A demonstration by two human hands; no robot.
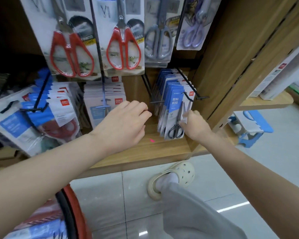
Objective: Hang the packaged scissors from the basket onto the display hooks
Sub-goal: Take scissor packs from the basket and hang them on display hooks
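A row of blue-and-white scissor packs (175, 107) hangs on a black display hook (188, 96) in the lower right of the rack. My right hand (194, 125) pinches the right edge of the front pack, which shows small black-handled scissors. My left hand (123, 123) hovers left of that row with curled fingers and holds nothing I can see. An empty black hook (155, 101) sticks out between the two hands. The red-rimmed basket (71, 211) sits at the bottom left with more packs inside.
Red-handled scissor packs (71, 54) and grey ones (158, 44) hang on the upper row. More packs (62, 109) fill hooks at the left. A wooden side panel (231, 66) bounds the rack on the right. My foot in a cream clog (173, 178) stands on the tiled floor.
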